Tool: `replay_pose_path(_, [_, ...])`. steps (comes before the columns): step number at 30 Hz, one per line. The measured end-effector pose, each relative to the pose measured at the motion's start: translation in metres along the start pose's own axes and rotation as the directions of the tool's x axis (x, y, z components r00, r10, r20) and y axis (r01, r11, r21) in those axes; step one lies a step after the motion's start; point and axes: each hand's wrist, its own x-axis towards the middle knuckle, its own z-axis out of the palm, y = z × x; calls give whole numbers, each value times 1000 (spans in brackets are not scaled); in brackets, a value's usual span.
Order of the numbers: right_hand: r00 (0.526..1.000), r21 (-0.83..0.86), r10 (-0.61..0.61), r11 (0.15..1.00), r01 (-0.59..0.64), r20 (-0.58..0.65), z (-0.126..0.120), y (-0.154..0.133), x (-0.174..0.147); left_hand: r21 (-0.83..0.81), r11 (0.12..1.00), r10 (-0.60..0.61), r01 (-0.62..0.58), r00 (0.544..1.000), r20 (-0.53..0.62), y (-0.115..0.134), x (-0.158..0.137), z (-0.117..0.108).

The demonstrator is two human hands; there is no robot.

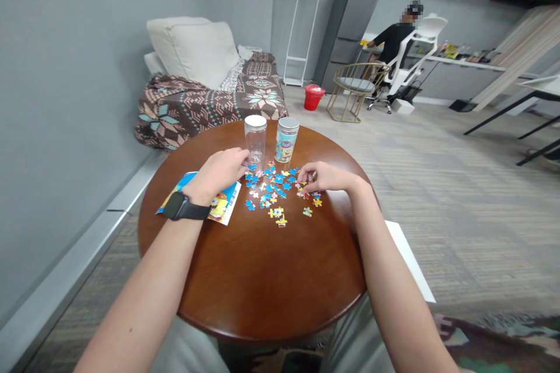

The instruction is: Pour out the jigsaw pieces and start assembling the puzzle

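Loose jigsaw puzzle pieces [278, 179], mostly blue with some yellow and pink, lie in a pile on the round brown table [262, 268]. At the pile's left edge is my left hand [225, 168], its fingers bent and drawn together; whatever is under the fingertips is hidden. My right hand [326, 176] reaches over the right edge of the pile, thumb and fingers curved and apart around several pieces. A small piece shows in the gap between them; I cannot tell if it is touched. Nearer me lie a few yellow pieces [281, 220], apart from the pile.
Behind the pile stand a clear jar with a white lid [256, 140] and a printed jar [286, 141]. A printed sheet [227, 204] lies under my left wrist. Beyond are a sofa [192, 52], a red bin [313, 97], a wire chair [356, 84] and a person [396, 38].
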Motion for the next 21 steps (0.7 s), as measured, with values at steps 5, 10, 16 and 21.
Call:
replay_pose_path(5, [1000, -23, 9, 1000, -8, 15, 3, -7, 3, 5, 1000, 8, -9, 1000, 22, 1, -1, 0])
replay_pose_path(10, [1000, -5, -4, 1000, 4, 17, 1, 0, 3, 19, 1000, -14, 13, 999, 29, 2, -3, -1])
replay_pose_path(16, [998, 16, -7, 1000, 8, -69, -1, 0, 0, 42, 997, -59, 60, 998, -11, -2, -2, 1])
replay_pose_path(21, [960, -59, 61, 995, -80, -274, -3, 4, 1, -18, 996, -84, 82, 992, -90, -10, -2, 3])
